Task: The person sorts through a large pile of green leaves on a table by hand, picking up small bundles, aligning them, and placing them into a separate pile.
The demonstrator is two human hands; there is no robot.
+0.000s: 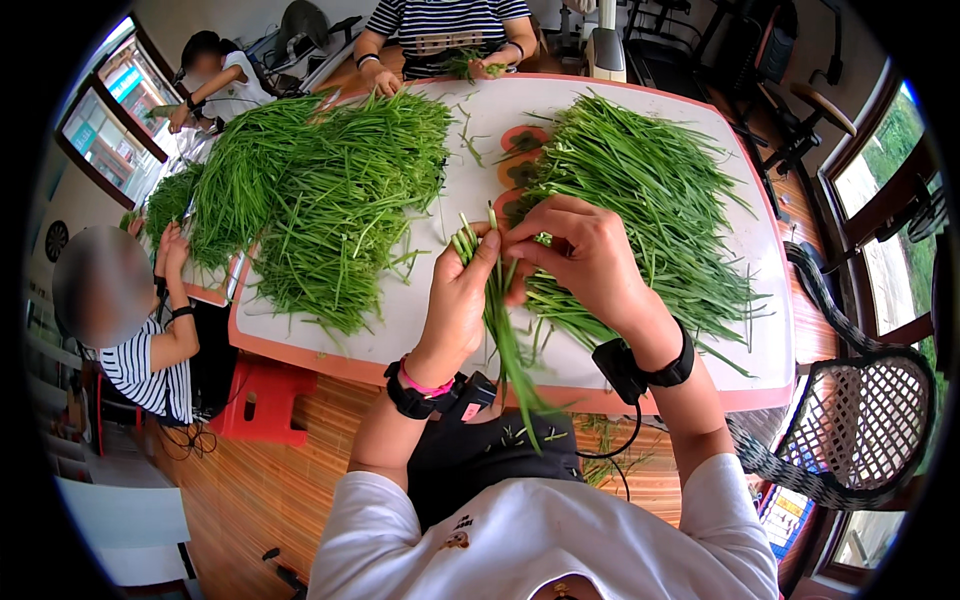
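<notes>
A small bunch of garlic chives (505,335) is gripped in my left hand (452,310), above the table's near edge. Its pale stem ends point up past my thumb, and the green leaves hang down toward my lap. Beside those stem ends, my right hand (585,250) is closed in a pinch. What lies between its fingertips is too small to make out. Just beyond my right hand spreads a large pile of garlic chives (640,180). Another big heap of chives (350,200) covers the table's left side.
The white table (470,120) has a pink border. Across it, a person in a striped top (450,30) handles greens; two more people sit at the left. A red stool (265,400) stands at the lower left, and a woven-backed chair (865,425) at the right.
</notes>
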